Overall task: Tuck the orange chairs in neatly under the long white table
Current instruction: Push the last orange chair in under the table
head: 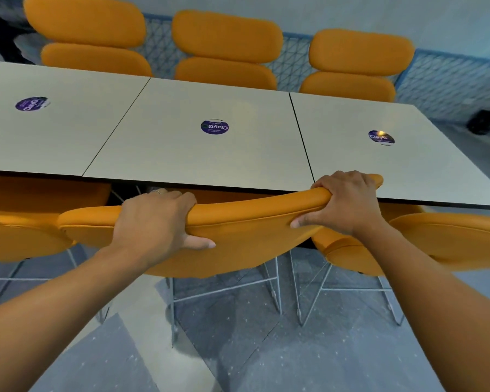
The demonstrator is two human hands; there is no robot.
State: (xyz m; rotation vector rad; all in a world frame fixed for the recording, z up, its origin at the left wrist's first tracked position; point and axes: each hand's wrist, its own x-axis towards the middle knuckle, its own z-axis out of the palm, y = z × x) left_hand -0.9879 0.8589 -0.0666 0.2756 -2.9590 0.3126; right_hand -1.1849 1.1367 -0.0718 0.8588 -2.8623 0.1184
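Observation:
The long white table (164,142) runs across the view, made of three joined tops. An orange chair (246,233) stands at its near edge, straight below me, its backrest top touching or just under the table edge. My left hand (156,219) grips the left part of that backrest's top edge. My right hand (345,202) grips the right part. Two more orange chairs flank it on the near side, one on the left (20,222) and one on the right (447,239). Three orange chairs (227,49) stand along the far side.
A round purple sticker (214,127) sits on each table top. A blue mesh panel (450,83) lines the wall behind the far chairs. White wire chair legs (224,290) rest on the speckled grey floor. A dark box (485,122) lies on the floor at far right.

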